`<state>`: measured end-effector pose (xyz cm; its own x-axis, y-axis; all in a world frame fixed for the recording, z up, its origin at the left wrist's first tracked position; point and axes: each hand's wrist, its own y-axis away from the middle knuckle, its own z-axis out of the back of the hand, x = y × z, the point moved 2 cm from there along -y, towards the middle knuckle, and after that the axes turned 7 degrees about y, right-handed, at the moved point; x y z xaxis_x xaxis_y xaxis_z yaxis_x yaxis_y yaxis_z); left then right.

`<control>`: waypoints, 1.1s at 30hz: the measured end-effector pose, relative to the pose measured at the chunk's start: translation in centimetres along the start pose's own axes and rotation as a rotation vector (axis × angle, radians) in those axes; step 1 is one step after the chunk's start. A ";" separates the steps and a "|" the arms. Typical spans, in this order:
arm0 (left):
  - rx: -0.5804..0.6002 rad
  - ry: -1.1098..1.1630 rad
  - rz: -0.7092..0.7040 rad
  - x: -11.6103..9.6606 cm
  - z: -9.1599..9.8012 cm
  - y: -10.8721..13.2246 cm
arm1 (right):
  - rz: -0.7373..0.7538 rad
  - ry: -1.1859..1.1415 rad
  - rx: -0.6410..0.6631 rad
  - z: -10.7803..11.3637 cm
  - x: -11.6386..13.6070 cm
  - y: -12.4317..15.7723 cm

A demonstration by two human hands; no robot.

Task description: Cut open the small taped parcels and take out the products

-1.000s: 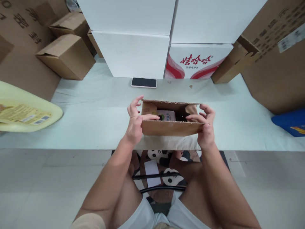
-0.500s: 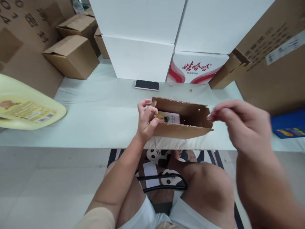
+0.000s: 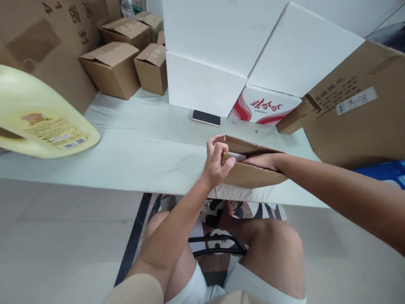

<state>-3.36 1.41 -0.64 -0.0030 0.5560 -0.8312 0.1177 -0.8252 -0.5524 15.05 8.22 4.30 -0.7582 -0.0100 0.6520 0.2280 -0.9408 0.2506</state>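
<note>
A small open cardboard box [image 3: 253, 176] sits at the near edge of the pale table [image 3: 142, 147]. My left hand [image 3: 217, 162] grips the box's left end, fingers curled over its rim. My right hand [image 3: 261, 161] reaches down inside the box from the right, and its fingers are hidden behind the box's front wall. A small light-coloured packet [image 3: 234, 156] shows inside the box, next to my left fingers.
A black phone [image 3: 206, 118] lies flat behind the box. White cartons [image 3: 205, 82] and a red-and-white printed carton [image 3: 264, 107] stand at the back. Brown cardboard boxes [image 3: 110, 69] stand back left, a large one [image 3: 354, 109] right. A big yellow jug [image 3: 41, 118] lies left.
My right hand has gone from the air at the box's right end down into the box. The camera has turned to the left. My left hand stays on the box's left end.
</note>
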 end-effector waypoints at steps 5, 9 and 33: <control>0.002 0.003 -0.021 0.1 0.2 0.1 | -0.333 -0.013 0.170 1.1 0.5 1.3; -0.014 0.005 -0.027 0.2 0.3 0.3 | -0.364 -0.210 0.245 1.5 1.6 2.1; -0.687 -0.468 -0.265 0.3 10.0 -2.4 | -0.149 -0.719 -0.544 8.5 -1.4 10.1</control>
<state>-13.56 2.57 -0.15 -0.5052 0.4985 -0.7044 0.6276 -0.3481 -0.6964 23.61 1.57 11.96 -0.1522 0.1658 0.9743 -0.2996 -0.9472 0.1144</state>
